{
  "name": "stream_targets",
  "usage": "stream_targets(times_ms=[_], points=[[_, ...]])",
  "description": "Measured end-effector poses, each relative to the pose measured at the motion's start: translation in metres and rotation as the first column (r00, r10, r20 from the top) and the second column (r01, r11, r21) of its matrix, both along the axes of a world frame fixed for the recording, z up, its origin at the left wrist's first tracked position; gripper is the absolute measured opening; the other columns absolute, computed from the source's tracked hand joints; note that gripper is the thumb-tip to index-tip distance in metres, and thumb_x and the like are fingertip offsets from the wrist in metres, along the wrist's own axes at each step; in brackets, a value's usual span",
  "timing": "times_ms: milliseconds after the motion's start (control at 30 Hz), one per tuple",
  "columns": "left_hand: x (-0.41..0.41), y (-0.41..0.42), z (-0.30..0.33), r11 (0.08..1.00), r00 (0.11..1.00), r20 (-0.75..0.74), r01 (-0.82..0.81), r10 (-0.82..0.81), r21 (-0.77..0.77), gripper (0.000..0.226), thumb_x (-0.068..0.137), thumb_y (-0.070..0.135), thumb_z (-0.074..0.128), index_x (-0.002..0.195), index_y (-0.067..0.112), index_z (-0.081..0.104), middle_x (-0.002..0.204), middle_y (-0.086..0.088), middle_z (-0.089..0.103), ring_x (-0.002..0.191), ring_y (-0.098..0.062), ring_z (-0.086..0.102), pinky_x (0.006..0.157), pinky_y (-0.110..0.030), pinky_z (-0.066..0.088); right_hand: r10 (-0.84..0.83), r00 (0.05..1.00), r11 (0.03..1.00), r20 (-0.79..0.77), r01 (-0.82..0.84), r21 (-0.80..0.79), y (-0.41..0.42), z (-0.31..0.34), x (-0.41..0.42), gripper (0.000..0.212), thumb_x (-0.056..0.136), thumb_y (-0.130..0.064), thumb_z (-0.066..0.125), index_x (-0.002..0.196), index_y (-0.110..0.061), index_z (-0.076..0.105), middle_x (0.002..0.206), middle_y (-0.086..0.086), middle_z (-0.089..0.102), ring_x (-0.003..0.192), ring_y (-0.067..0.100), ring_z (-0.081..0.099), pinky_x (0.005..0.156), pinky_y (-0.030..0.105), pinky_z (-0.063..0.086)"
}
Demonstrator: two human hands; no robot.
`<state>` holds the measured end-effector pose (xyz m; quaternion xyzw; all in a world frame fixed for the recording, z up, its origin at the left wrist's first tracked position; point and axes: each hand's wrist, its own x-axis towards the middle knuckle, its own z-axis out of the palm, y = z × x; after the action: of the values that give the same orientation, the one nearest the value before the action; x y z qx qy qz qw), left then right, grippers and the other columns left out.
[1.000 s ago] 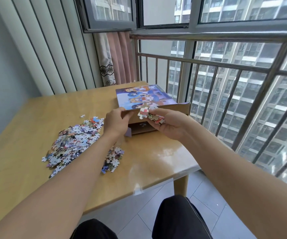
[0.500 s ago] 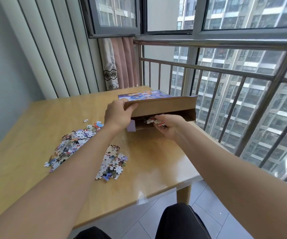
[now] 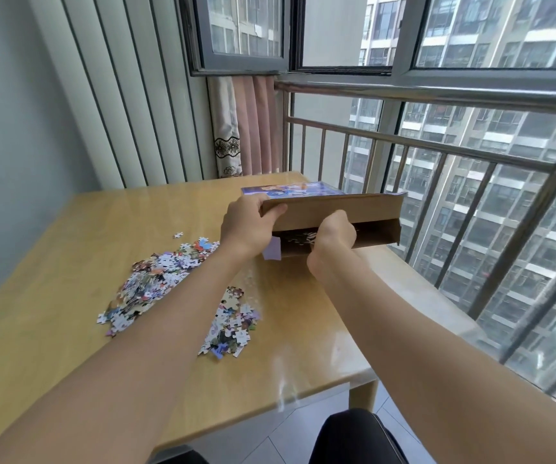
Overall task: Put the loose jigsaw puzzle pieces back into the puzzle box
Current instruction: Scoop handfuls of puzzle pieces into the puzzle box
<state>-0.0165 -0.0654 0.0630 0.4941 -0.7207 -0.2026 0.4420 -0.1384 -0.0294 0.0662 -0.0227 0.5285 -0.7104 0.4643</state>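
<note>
The puzzle box (image 3: 336, 212) lies on its side at the table's far right, its brown flap lifted and the printed top facing up. My left hand (image 3: 248, 226) grips the flap's left corner. My right hand (image 3: 335, 234) is at the box mouth with its fingers hidden inside. Some pieces (image 3: 300, 237) show inside the opening, just left of that hand. A large pile of loose pieces (image 3: 156, 283) lies left of my left arm. A smaller pile (image 3: 231, 324) lies between my arms. One stray piece (image 3: 178, 234) sits apart, farther back.
The wooden table (image 3: 69, 346) ends close at the front and right. A metal railing (image 3: 437, 142) and windows stand just beyond the box. A curtain (image 3: 246, 128) hangs at the back corner. My dark-clad knee (image 3: 353, 437) is below the table's front edge.
My right hand carried a handful of pieces from above the box down into its mouth. My left hand lifted the flap higher. The view tilted up slightly.
</note>
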Motion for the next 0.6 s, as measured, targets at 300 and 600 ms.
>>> stream_targets(times_ms=[300, 600], points=[[0.005, -0.002, -0.01, 1.0, 1.0, -0.008, 0.019, -0.02, -0.009, 0.02, 0.093, 0.035, 0.068, 0.088, 0.017, 0.072, 0.075, 0.001, 0.069, 0.069, -0.018, 0.059, 0.064, -0.035, 0.047, 0.097, 0.935, 0.915, 0.342, 0.052, -0.399, 0.0, -0.018, 0.014, 0.06, 0.086, -0.07, 0.054, 0.121, -0.024, 0.067, 0.107, 0.005, 0.077, 0.102, 0.027, 0.072, 0.095, 0.043, 0.055], [0.014, -0.002, -0.022, 0.997, 0.996, -0.035, 0.082, -0.082, -0.003, 0.019, 0.093, 0.03, 0.069, 0.084, 0.014, 0.071, 0.063, 0.007, 0.057, 0.057, -0.008, 0.044, 0.052, -0.021, 0.032, 0.452, 0.866, 0.85, 0.215, -0.345, -0.398, 0.006, -0.039, -0.04, 0.084, 0.089, -0.08, 0.033, 0.135, -0.014, 0.057, 0.126, 0.017, 0.068, 0.115, 0.038, 0.065, 0.1, 0.056, 0.05]])
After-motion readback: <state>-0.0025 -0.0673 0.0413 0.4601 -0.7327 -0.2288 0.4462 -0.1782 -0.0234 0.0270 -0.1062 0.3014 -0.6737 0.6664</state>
